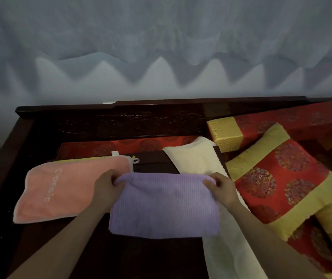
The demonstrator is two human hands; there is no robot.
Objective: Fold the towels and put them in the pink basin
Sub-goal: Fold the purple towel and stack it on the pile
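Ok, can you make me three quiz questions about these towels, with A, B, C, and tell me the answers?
1. Where is the pink towel? A left of the purple towel; B right of it; C on top of it.
2. What colour is the third towel? A cream; B blue; C black.
3. What do the left hand and right hand do? A lie flat; B pinch the purple towel's top corners; C hold nothing.
Answers: 1 A, it lies beside the left hand. 2 A, pale cream shows past the right hand. 3 B, fingers curl over each corner.
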